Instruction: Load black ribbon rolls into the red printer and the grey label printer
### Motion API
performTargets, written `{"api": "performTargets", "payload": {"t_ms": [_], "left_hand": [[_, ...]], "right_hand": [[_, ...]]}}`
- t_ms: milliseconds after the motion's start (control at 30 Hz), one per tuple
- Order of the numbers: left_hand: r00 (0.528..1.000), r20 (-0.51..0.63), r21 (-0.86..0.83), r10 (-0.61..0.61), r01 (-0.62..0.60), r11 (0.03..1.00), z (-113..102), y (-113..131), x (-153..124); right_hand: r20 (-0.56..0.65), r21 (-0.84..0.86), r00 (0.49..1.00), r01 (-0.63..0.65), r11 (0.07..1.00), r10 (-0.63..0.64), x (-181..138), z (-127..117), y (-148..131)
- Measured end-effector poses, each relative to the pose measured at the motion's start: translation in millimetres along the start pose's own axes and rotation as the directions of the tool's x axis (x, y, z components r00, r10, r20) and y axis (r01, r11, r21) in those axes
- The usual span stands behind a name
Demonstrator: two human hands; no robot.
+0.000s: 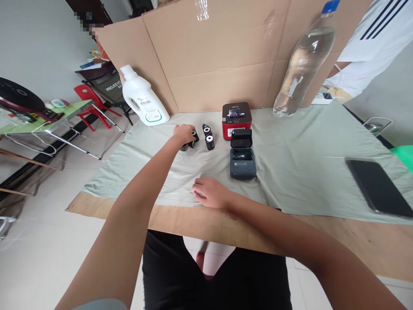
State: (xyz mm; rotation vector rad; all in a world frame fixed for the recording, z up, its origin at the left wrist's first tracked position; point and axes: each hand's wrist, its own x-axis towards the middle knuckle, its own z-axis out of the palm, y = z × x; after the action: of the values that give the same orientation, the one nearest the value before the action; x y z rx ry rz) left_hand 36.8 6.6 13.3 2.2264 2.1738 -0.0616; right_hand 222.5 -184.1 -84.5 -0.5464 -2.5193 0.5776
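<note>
My left hand (183,134) reaches to the far side of the cloth, its fingers closed over a small black paper roll (195,136) with a white end. Part of that roll and another dark piece beneath my fingers are hidden. Two similar rolls stand just to the right, one nearer roll (209,143) and one farther roll (207,130). My right hand (210,192) rests on the cloth near the front edge, fingers curled in with nothing visible in them. To its upper right sits a dark grey label printer (243,165), lid raised.
Behind the grey printer is a red and black printer (237,130). A white detergent bottle (144,99) and a tall water bottle (303,64) stand before a cardboard panel (222,64). A phone (380,186) lies at right. Beyond the panel, a person in white (376,56) is partly visible.
</note>
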Motion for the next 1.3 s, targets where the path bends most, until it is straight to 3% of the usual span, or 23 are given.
{"api": "performTargets", "payload": {"t_ms": [67,133,200,233,300,333,400,500,600,733,933,1133,1300], "left_hand": [[0.991,-0.131,-0.183,-0.028,0.003,0.983,-3,0,-11],[0.958,-0.272,-0.509,-0.089,-0.065,0.858,-3,4,-32],[0.928,-0.348,-0.791,-0.136,-0.213,0.574,1,17,-59],[0.924,-0.361,-0.86,-0.127,-0.277,0.43,4,26,-73],[0.904,-0.417,-0.892,-0.097,-0.387,0.232,10,51,-97],[0.903,-0.421,-0.902,-0.089,-0.405,0.15,14,65,-106],[0.917,-0.387,-0.922,-0.095,-0.387,0.015,21,93,-116],[0.946,-0.305,-0.945,-0.11,-0.315,-0.084,37,124,-117],[0.961,-0.245,-0.961,-0.126,-0.258,-0.097,58,138,-113],[0.962,-0.259,-0.965,-0.088,-0.261,-0.006,83,136,-113],[0.948,-0.309,-0.946,-0.079,-0.298,0.129,98,127,-118],[0.883,-0.431,-0.852,0.185,-0.465,0.241,101,128,-123],[0.776,-0.432,-0.738,0.46,-0.597,0.314,92,119,-132]], "right_hand": [[-0.064,0.029,0.998,-0.014,0.999,0.016,2,-9,-2],[-0.178,0.068,0.982,-0.046,0.997,0.057,5,-29,-4],[-0.294,0.064,0.949,-0.103,0.993,0.117,9,-62,-3],[-0.358,0.049,0.922,-0.14,0.989,0.149,11,-82,-1],[-0.516,-0.026,0.844,-0.185,0.982,0.145,11,-122,4],[-0.522,-0.086,0.846,-0.179,0.98,0.108,9,-140,6],[-0.439,-0.198,0.897,-0.159,0.967,0.057,2,-170,13],[-0.252,-0.289,0.964,-0.159,0.944,0.085,-11,-193,24],[-0.113,-0.332,0.977,-0.207,0.92,0.179,-19,-195,37],[-0.035,-0.346,0.95,-0.302,0.889,0.309,-20,-191,56],[-0.015,-0.465,0.809,-0.526,0.713,0.587,-25,-190,70],[-0.021,-0.551,0.759,-0.552,0.625,0.651,-24,-190,65],[-0.005,-0.542,0.736,-0.571,0.616,0.677,-20,-186,65]]}}
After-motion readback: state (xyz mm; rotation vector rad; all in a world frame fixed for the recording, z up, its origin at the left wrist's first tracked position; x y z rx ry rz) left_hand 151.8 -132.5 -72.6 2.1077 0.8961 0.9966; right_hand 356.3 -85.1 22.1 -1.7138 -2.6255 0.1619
